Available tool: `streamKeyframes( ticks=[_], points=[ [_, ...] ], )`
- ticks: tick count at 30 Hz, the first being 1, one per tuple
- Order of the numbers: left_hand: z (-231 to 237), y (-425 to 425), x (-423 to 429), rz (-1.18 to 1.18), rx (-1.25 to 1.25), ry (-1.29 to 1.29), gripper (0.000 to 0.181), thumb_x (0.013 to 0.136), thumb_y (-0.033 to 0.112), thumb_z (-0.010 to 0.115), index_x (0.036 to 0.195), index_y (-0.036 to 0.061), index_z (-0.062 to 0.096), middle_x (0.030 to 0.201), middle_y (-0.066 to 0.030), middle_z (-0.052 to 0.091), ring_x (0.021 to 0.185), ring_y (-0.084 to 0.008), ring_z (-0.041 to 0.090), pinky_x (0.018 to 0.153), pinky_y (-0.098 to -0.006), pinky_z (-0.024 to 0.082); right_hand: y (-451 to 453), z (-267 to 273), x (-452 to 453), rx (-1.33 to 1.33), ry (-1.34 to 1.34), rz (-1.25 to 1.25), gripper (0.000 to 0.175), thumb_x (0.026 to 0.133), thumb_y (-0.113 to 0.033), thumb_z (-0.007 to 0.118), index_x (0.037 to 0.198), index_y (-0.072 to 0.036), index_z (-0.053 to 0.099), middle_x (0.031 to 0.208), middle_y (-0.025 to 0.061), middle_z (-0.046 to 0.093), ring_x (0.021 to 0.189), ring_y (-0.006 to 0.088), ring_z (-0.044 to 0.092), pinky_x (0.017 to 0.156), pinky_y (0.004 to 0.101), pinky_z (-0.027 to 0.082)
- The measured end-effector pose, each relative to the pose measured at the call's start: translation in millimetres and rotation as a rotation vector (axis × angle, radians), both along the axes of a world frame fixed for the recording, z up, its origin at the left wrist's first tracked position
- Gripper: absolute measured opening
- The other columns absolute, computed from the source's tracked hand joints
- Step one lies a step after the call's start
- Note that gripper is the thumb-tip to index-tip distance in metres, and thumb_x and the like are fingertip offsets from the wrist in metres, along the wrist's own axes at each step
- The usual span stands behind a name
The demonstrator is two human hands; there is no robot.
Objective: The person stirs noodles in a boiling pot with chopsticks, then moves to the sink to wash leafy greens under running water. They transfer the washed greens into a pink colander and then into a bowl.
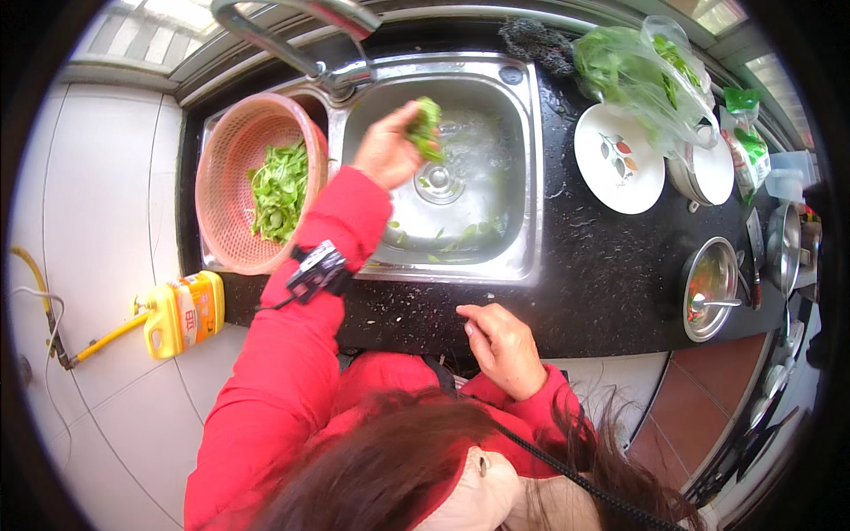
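Over the steel sink (465, 259), my left hand (392, 149) grips a bunch of leafy greens (425, 129). Water with loose leaves lies in the basin around the drain (438, 180). My right hand (505, 345) is at the counter's front edge, holding nothing, its fingers apart and partly curled. To the left of the basin, a pink plastic colander (222, 192) tilts on the sink's rim and holds a heap of greens (282, 192).
A chrome faucet (342, 76) rises behind the sink. On the right of the counter are a white plate (617, 159), a plastic bag of greens (624, 73), a steel bowl with a spoon (710, 289) and a knife (755, 245). A yellow jug (186, 312) stands at lower left.
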State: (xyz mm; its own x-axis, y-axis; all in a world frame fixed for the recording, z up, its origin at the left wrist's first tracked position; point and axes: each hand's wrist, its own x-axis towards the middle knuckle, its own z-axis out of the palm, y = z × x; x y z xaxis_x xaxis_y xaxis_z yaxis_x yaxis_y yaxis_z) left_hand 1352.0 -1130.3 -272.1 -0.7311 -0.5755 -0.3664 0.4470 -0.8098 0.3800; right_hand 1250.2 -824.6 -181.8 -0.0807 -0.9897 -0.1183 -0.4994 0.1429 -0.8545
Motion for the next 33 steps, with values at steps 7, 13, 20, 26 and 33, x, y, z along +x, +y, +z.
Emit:
streamKeyframes(
  ticks=[7, 13, 20, 26, 33],
  points=[
    [61.6, -36.3, 201.8, 0.469, -0.665, -0.393, 0.023, 0.095, 0.019, 0.056, 0.115, 0.0084, 0.06, 0.107, -0.0084, 0.066, 0.09, -0.0158, 0.063, 0.077, -0.0343, 0.051, -17.6, 3.4, 21.5, -0.002, -0.008, 0.157, 0.023, 0.085, -0.004, 0.059, 0.108, -0.004, 0.063, 0.087, 0.0129, 0.061, 0.084, 0.0322, 0.062, 0.073, 0.04, 0.051],
    [35.3, -28.5, 255.8, -0.658, -1.282, -1.856, 0.072, 0.083, 0.042, 0.071, 0.142, 0.0118, 0.045, 0.121, -0.0219, 0.062, 0.115, -0.0318, 0.059, 0.098, -0.0354, 0.044, -24.1, 3.6, 35.9, 0.003, 0.055, 0.245, 0.023, 0.084, -0.006, 0.061, 0.107, -0.005, 0.063, 0.085, 0.0117, 0.059, 0.084, 0.0313, 0.062, 0.072, 0.0407, 0.052],
    [54.7, -28.6, 185.0, -0.107, -1.414, -1.523, 0.036, 0.092, 0.026, 0.064, 0.12, 0.0044, 0.063, 0.089, -0.013, 0.07, 0.077, -0.014, 0.066, 0.069, -0.0297, 0.053, -20.8, -2.1, 37.9, -0.042, 0.059, 0.217, 0.023, 0.083, -0.005, 0.062, 0.106, -0.005, 0.064, 0.085, 0.0112, 0.06, 0.081, 0.0315, 0.062, 0.07, 0.0403, 0.053],
    [-52.2, -9.2, 33.2, -0.239, -1.606, -1.24, 0.048, 0.085, 0.037, 0.068, 0.122, 0.0068, 0.062, 0.117, -0.0204, 0.064, 0.111, -0.0338, 0.061, 0.096, -0.0411, 0.047, -8.9, -10.4, 34.2, -0.043, 0.068, 0.15, 0.022, 0.083, -0.005, 0.062, 0.105, -0.004, 0.064, 0.084, 0.0111, 0.059, 0.08, 0.031, 0.062, 0.069, 0.04, 0.053],
    [-121.8, 22.6, -19.4, -0.97, -1.339, -1.141, 0.079, 0.087, 0.065, 0.053, 0.136, 0.0033, 0.05, 0.122, -0.0258, 0.06, 0.117, -0.039, 0.056, 0.102, -0.0392, 0.042, 8.0, -15.5, 14.8, -0.001, 0.112, 0.059, 0.021, 0.082, -0.005, 0.063, 0.103, -0.004, 0.064, 0.083, 0.0107, 0.059, 0.081, 0.0306, 0.062, 0.069, 0.0401, 0.053]
  ],
)
